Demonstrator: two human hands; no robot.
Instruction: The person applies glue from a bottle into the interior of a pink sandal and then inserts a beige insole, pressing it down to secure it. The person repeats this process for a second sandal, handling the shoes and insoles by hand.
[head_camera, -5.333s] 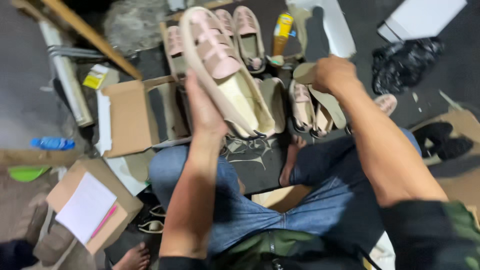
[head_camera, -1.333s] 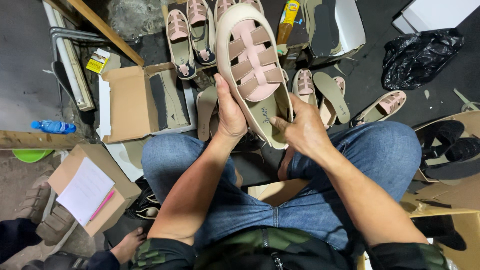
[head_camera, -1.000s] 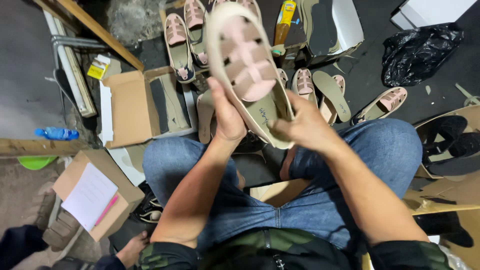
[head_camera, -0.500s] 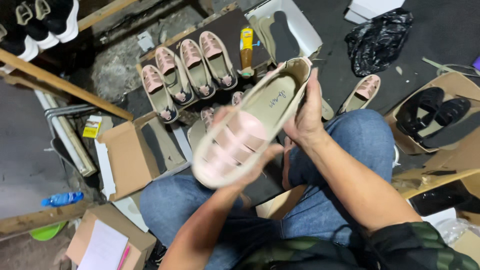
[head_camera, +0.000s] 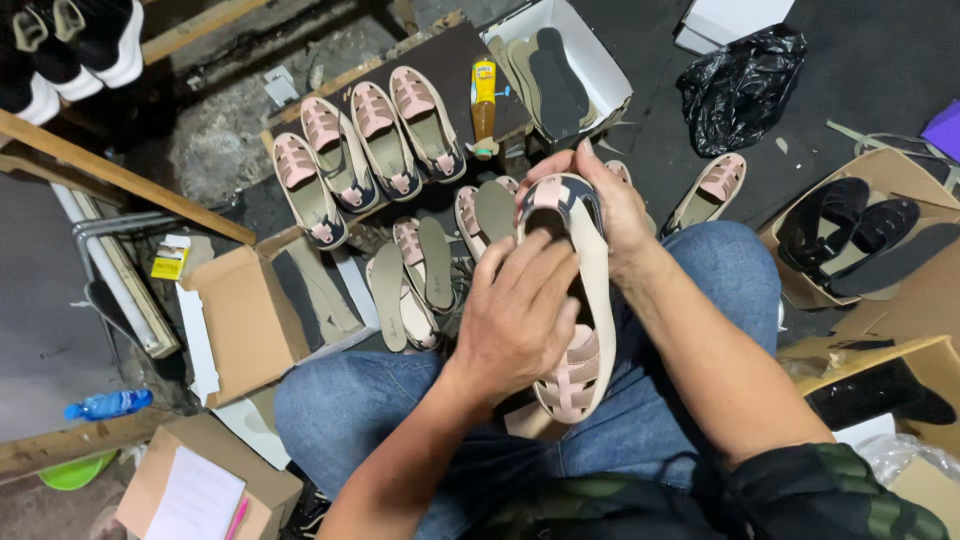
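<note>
I hold a pink strappy sandal (head_camera: 578, 368) with a cream sole upright over my lap, heel end up. My left hand (head_camera: 520, 315) lies flat across its opening, fingers pressed inside the shoe. My right hand (head_camera: 608, 205) grips the heel end from behind. Just beyond my knees, loose sandals and grey-green insoles (head_camera: 435, 265) lie on the floor. A row of several finished pink sandals (head_camera: 360, 145) rests on a dark board further out, next to a yellow glue bottle (head_camera: 484, 95).
A white box of insoles (head_camera: 560, 65) stands at the top centre. An open cardboard box (head_camera: 250, 320) sits to the left, a box of black soles (head_camera: 860, 235) to the right. A black plastic bag (head_camera: 740, 85), a wooden beam (head_camera: 120, 175) and a blue bottle (head_camera: 105, 403) lie around.
The sandal has been turned from sole-up at arm's length to heel-up close over my lap. My left hand has moved from under the sole onto the shoe's opening.
</note>
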